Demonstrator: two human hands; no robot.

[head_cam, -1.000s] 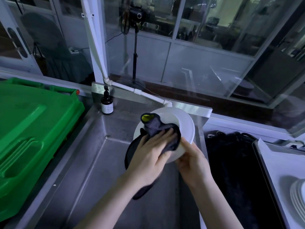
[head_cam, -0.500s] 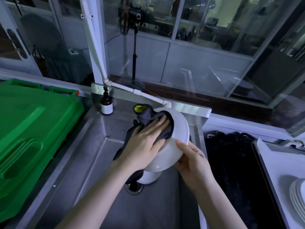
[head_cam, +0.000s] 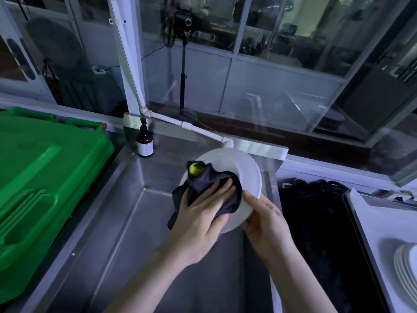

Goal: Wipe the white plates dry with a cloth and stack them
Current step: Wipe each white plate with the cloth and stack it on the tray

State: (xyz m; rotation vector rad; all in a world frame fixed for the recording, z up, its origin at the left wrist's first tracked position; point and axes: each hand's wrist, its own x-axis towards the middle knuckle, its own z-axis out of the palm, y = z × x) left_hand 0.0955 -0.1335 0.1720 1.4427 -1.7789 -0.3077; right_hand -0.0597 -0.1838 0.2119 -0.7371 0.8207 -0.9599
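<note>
- I see my left grip [head_cam: 203, 213] flat, pressing the dark cloth [head_cam: 209, 178] on the white plate [head_cam: 246, 172];
- my right grip [head_cam: 264, 220] pinches the plate's rim, above the sink [head_cam: 126, 222];
- more plates [head_cam: 406, 269] sit stacked far right.

Steel sink basin [head_cam: 126, 222] sits below a wall of framed glass panels [head_cam: 282, 91]; a white pipe [head_cam: 127, 64] runs down one post. Green bin [head_cam: 45, 177] at left, brown pump bottle [head_cam: 144, 143] on the sink's back corner. Light is dim, bluish.
</note>
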